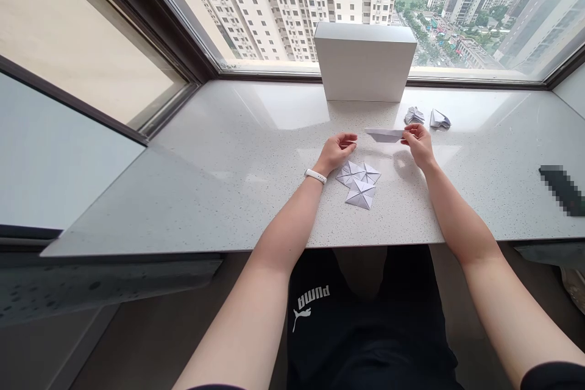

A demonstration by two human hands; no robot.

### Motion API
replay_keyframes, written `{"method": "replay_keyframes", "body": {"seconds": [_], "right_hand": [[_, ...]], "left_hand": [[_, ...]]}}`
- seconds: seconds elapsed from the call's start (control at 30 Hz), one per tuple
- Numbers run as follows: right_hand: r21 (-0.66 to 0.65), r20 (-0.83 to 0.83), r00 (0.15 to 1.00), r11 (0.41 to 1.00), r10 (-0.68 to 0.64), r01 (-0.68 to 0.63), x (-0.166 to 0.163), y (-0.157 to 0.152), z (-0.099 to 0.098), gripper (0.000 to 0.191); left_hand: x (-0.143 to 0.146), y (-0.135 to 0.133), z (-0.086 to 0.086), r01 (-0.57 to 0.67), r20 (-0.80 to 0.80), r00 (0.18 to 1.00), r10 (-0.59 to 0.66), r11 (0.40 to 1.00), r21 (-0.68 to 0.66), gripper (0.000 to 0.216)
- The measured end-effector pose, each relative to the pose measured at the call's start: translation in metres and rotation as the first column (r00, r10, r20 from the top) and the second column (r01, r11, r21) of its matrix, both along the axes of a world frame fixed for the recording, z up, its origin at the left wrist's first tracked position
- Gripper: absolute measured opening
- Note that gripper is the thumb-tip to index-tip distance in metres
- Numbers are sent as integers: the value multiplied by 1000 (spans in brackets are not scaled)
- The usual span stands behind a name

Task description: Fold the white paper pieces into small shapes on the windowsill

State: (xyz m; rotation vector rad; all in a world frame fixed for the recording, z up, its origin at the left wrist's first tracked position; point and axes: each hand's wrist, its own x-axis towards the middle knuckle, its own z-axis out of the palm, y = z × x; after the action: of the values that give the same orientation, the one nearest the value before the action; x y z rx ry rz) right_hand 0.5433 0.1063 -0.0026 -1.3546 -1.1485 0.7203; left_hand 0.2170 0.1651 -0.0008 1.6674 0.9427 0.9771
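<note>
Between the fingers of my right hand is the right end of a folded strip of white paper, raised above the sill. My left hand is apart from the strip, on its left side, with fingers loosely curved and nothing in them. Just below that hand lie folded paper squares with creases meeting at their centres, some overlapping. Beyond my right hand sit two more folded paper pieces, a crumpled-looking one and a pointed one.
A white box stands against the window at the back of the speckled white sill. Near the right edge lies a dark, pixelated object. The sill's front edge runs just above my lap.
</note>
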Motion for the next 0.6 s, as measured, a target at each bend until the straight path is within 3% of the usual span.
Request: {"method": "replay_keyframes", "body": {"seconds": [0.13, 0.27, 0.37, 0.6], "right_hand": [[-41, 73, 982, 983, -174, 177, 52, 0, 3, 36], [-133, 135, 936, 930, -325, 342, 86, -2, 1, 50], [-154, 191, 897, 890, -399, 429, 91, 1, 1, 52], [-145, 341, 840, 859, -422, 491, 85, 15, 3, 52]], "left_hand": [[-2, -1, 2, 0, -42, 999, 1, 1000, 21, 27], [-2, -3, 4, -11, -60, 998, 13, 999, 32, 23], [-2, -3, 4, -21, -63, 998, 23, 999, 33, 22], [-2, -5, 5, -16, -95, 995, 20, 999, 40, 22]]}}
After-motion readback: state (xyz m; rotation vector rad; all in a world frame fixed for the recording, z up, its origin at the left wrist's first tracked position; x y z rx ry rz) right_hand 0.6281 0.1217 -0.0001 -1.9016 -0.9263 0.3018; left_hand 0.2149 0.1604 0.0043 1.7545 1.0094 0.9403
